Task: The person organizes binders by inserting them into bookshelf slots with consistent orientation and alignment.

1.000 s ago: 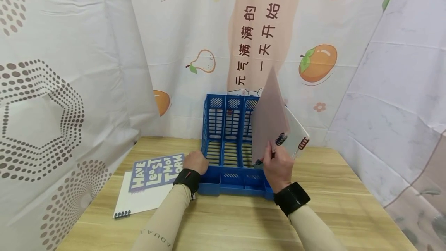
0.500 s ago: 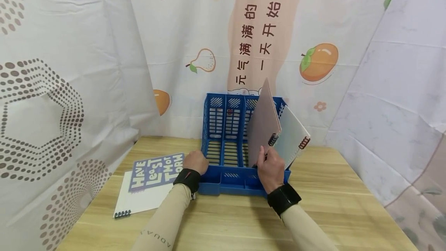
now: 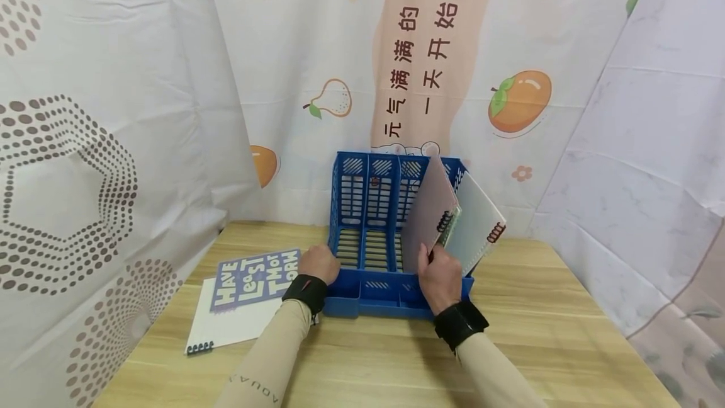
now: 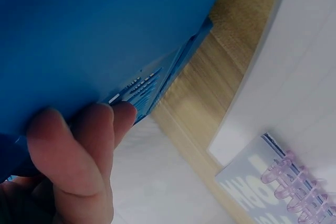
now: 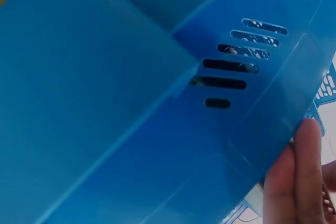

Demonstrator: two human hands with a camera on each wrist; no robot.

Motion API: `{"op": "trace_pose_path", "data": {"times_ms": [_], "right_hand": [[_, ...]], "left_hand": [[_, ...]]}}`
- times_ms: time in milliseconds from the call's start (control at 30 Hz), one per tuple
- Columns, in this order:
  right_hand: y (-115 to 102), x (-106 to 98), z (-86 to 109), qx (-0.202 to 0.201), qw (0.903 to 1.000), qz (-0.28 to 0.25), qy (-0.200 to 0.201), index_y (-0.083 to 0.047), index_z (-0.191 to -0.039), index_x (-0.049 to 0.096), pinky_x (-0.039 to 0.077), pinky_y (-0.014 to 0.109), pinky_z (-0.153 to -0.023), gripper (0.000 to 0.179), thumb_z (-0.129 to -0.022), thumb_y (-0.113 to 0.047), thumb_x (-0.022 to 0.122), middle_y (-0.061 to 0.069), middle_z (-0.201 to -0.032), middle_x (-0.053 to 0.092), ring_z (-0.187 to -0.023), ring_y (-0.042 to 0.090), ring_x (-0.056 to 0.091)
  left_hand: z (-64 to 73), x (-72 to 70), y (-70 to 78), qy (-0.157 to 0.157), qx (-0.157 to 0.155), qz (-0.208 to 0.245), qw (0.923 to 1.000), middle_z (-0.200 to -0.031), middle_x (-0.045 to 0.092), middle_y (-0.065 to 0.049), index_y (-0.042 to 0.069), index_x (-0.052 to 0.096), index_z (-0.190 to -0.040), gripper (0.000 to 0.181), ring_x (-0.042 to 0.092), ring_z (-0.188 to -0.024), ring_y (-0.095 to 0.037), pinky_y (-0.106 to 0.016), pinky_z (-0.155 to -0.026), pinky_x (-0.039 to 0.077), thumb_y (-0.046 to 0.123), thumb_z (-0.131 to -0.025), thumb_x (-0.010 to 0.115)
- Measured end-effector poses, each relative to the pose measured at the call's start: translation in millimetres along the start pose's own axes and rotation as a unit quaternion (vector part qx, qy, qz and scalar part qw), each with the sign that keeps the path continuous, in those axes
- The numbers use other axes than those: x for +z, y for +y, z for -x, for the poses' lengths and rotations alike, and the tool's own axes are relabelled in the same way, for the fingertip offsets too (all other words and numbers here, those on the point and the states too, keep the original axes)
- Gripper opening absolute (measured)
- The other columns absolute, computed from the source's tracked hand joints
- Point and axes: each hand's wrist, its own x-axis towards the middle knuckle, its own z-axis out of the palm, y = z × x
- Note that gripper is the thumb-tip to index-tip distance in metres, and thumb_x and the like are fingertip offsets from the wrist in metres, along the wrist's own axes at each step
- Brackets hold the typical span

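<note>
My left hand grips the front left corner of a blue plastic desk file rack; in the left wrist view its curled fingers lie against the blue wall. A pinkish spiral notebook stands tilted in the rack, right of the middle, its dark coil facing front. At that notebook's lower front corner, my right hand holds it, thumb up. The right wrist view has those fingers beside the rack's slotted front wall, the notebook mostly hidden there. A whitish spiral notebook leans in the rightmost slot.
On the table's left lie a purple lettered notebook and, under it, a white spiral notebook. The wooden table carries the rack near its back edge. A printed curtain hangs close behind.
The pinkish notebook has gone down into the rack and shifted a little left, together with my right hand. My left hand stays at the rack's corner.
</note>
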Motion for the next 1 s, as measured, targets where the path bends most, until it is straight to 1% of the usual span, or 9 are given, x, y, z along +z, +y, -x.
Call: {"op": "trace_pose_path", "data": {"times_ms": [133,300,433,767,1000], "right_hand": [[0.6,-4.3,0.3,0.002,1.0,0.002,-0.006,0.001,-0.078,0.064,0.048,0.04,-0.047,0.022,-0.095,-0.012,0.07,0.013,-0.063,0.062,-0.05,0.024,0.057],[2.6,-8.3,6.2,-0.023,0.9997,-0.002,0.0,0.002,-0.082,0.067,0.05,0.041,-0.048,0.019,-0.094,-0.011,0.073,0.014,-0.065,0.064,-0.05,0.024,0.058],[4.1,-9.7,10.2,-0.031,0.9995,-0.001,0.007,0.001,-0.082,0.067,0.051,0.043,-0.05,0.019,-0.093,-0.012,0.075,0.014,-0.067,0.064,-0.052,0.025,0.06],[5.1,-12.4,12.9,-0.022,0.9997,0.002,0.0,-0.002,-0.077,0.066,0.052,0.041,-0.049,0.021,-0.091,-0.013,0.078,0.011,-0.064,0.065,-0.051,0.022,0.06],[1.8,-17.7,19.9,-0.044,0.999,-0.002,-0.001,-0.006,-0.073,0.065,0.05,0.038,-0.047,0.022,-0.09,-0.013,0.078,0.006,-0.061,0.064,-0.049,0.018,0.059]], "left_hand": [[-0.9,0.3,0.7,0.002,0.0,-0.001,1.0,-0.078,0.068,-0.013,0.0,0.07,-0.085,0.022,0.063,-0.067,-0.026,-0.043,-0.063,0.053,0.021,-0.092,0.073],[-1.0,0.9,0.1,0.0,-0.002,0.002,1.0,-0.078,0.068,-0.013,0.0,0.071,-0.085,0.022,0.062,-0.066,-0.025,-0.043,-0.062,0.053,0.02,-0.092,0.072],[-0.5,1.0,-0.2,-0.001,-0.003,0.004,1.0,-0.078,0.068,-0.013,0.0,0.071,-0.084,0.021,0.062,-0.066,-0.025,-0.042,-0.061,0.053,0.02,-0.092,0.072],[-0.8,1.0,-1.2,-0.002,-0.003,0.0,1.0,-0.074,0.066,-0.011,0.001,0.07,-0.081,0.022,0.061,-0.063,-0.023,-0.04,-0.059,0.052,0.019,-0.093,0.07],[0.7,-0.7,-0.9,0.004,0.001,0.002,1.0,-0.074,0.066,-0.012,0.002,0.068,-0.077,0.022,0.061,-0.063,-0.024,-0.041,-0.058,0.052,0.017,-0.093,0.069]]}}
